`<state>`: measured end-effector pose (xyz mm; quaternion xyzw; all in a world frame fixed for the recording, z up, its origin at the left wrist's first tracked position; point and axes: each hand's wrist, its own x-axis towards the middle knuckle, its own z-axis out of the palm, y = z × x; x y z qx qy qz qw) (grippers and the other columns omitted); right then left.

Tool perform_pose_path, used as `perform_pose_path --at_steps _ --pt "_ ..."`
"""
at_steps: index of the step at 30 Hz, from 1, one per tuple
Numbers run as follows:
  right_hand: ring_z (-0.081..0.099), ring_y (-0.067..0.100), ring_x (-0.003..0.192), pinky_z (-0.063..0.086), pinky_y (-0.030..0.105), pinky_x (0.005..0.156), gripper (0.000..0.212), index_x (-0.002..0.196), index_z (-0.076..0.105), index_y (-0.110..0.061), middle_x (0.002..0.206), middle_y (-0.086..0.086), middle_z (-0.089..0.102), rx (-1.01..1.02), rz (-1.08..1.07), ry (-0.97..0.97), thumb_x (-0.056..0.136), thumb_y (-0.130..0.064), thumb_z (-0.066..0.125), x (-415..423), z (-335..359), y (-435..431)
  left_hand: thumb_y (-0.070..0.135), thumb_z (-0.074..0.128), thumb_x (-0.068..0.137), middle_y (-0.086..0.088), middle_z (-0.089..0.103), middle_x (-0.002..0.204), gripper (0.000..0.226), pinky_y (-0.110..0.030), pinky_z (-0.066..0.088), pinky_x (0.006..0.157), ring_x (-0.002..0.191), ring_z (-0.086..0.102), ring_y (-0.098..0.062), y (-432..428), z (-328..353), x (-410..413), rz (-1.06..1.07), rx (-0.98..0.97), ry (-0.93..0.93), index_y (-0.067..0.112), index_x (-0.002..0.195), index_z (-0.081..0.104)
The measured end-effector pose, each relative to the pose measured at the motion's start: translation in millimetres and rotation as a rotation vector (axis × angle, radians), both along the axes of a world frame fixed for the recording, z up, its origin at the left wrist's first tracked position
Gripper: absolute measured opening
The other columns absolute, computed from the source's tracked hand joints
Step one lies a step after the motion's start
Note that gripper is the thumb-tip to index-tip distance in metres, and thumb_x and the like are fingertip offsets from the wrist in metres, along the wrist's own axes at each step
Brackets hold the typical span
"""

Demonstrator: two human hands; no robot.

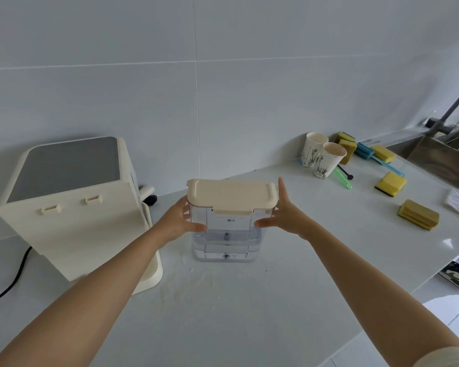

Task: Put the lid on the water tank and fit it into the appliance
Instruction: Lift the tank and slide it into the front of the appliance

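A clear water tank stands upright on the white counter, partly filled with water. A cream lid lies flat on its top. My left hand grips the tank's left side just under the lid, thumb on the front face. My right hand holds the right side, fingers stretched up beside the lid's corner. The cream appliance with a grey top stands to the left, its back with two small tabs facing me.
A black cable runs from the appliance off the left edge. At the back right are two paper cups, several yellow sponges, a green stick and a blue brush. A steel sink lies far right. The counter's front edge runs diagonally at right.
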<state>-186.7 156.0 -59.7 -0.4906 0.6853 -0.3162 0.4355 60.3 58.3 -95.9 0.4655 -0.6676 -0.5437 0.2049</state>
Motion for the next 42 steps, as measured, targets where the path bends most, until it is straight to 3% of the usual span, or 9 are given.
perform_pose_path --at_steps 3,8,16,25,31,35,40,42 --pt "0.027 0.027 0.134 0.035 0.043 0.107 0.116 0.141 -0.009 -0.026 0.144 0.002 0.026 -0.033 0.044 -0.004 0.066 -0.007 0.077 3.1 -11.7 2.5 0.015 0.08 0.062 -0.004 0.035 0.145 0.092 -0.029 0.032 0.1 0.131 0.036 -0.022 1.3 -7.7 -1.0 -0.035 0.026 -0.022 0.022 0.136 0.026" --pt "0.027 0.025 0.136 0.027 0.042 0.112 0.106 0.142 0.006 -0.017 0.149 0.007 0.028 0.018 0.002 0.0 0.065 -0.009 0.078 8.9 -31.1 0.2 0.019 0.081 0.061 -0.002 0.036 0.145 0.096 -0.037 0.031 0.11 0.133 0.032 -0.018 -0.4 -14.0 -3.1 -0.063 0.022 -0.08 0.024 0.138 0.023" --pt "0.037 0.027 0.127 0.035 0.033 0.099 0.095 0.137 0.021 -0.013 0.139 0.011 0.04 0.059 -0.103 0.078 0.062 -0.015 0.08 13.4 -50.4 -1.8 0.03 0.083 0.055 -0.004 0.037 0.143 0.098 -0.033 0.03 0.1 0.132 0.033 -0.021 -1.3 -19.6 -7.2 0.018 -0.031 -0.193 0.024 0.133 0.023" --pt "0.037 0.025 0.129 0.033 0.031 0.099 0.094 0.136 0.026 -0.013 0.14 0.009 0.041 0.031 -0.047 0.125 0.06 -0.016 0.081 14.9 -48.9 3.4 0.025 0.082 0.06 -0.006 0.04 0.141 0.094 -0.025 0.031 0.091 0.122 0.042 -0.019 13.0 -7.1 -4.8 -0.012 -0.069 -0.234 0.019 0.135 0.026" --pt "0.042 0.026 0.123 0.036 0.032 0.098 0.093 0.134 0.028 -0.007 0.137 0.011 0.042 0.042 0.045 0.209 0.059 -0.02 0.082 23.3 -31.3 2.0 0.023 0.082 0.06 -0.001 0.046 0.134 0.089 -0.026 0.034 0.095 0.126 0.039 -0.018 29.4 4.9 11.5 0.02 -0.096 -0.198 0.017 0.132 0.032" --pt "0.044 0.018 0.106 0.037 0.027 0.087 0.091 0.13 0.031 -0.007 0.122 0.007 0.046 0.031 0.102 0.247 0.057 -0.023 0.083 34.0 -14.3 -1.9 0.021 0.082 0.058 0.003 0.052 0.128 0.08 -0.036 0.038 0.104 0.122 0.044 -0.016 38.1 17.0 30.5 0.073 -0.083 -0.148 0.019 0.126 0.041" --pt "0.048 0.019 0.101 0.039 0.027 0.083 0.083 0.121 0.036 -0.009 0.108 0.0 0.046 0.005 0.154 0.255 0.056 -0.024 0.084 51.2 7.0 -10.2 0.022 0.083 0.057 0.007 0.056 0.11 0.063 -0.029 0.04 0.09 0.11 0.05 -0.015 46.2 38.0 52.4 0.174 -0.134 -0.158 0.019 0.11 0.048" --pt "0.05 0.021 0.1 0.04 0.028 0.082 0.078 0.117 0.038 -0.011 0.104 0.0 0.048 -0.011 0.17 0.239 0.055 -0.022 0.084 60.6 16.8 -15.8 0.022 0.083 0.056 0.003 0.059 0.115 0.06 -0.035 0.042 0.097 0.113 0.052 -0.018 47.2 48.9 63.5 0.186 -0.14 -0.16 0.015 0.106 0.051"
